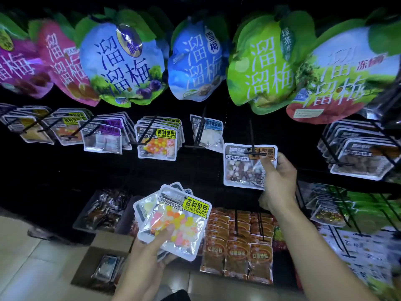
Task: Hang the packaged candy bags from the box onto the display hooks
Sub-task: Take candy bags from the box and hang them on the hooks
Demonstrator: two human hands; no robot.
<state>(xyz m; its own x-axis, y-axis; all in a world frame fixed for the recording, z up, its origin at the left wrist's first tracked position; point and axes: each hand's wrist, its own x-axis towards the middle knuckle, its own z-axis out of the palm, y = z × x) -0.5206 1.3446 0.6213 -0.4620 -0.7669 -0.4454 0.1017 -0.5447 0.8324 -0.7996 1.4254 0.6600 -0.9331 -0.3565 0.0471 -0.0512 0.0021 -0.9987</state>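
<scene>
Right hand: your right hand is raised to the middle row of the rack, fingers and thumb pinching the right edge of a candy bag with mixed dark and pale sweets.
That bag: its top edge sits at the tip of a black hook, with the hook's crossbar across the label; you cannot tell from here whether the hole is already threaded on.
Left hand: your left hand grips a stack of bags from below, thumb pressed on the front one; it shows orange, yellow and pink sweets and a yellow label.
Stack position: it is held in front of the lower shelves, above and to the right of the box.
Box: a cardboard box stands open on the tiled floor, just left of your left arm, with more bags lying in it.
Matching bags: a row of the same yellow-label packets hangs on a hook to the left, on the same level as the bag in your right hand.
Top row: large plum snack bags in purple, blue and green hang above.
Bottom right: orange packets hang in rows below your right forearm.
</scene>
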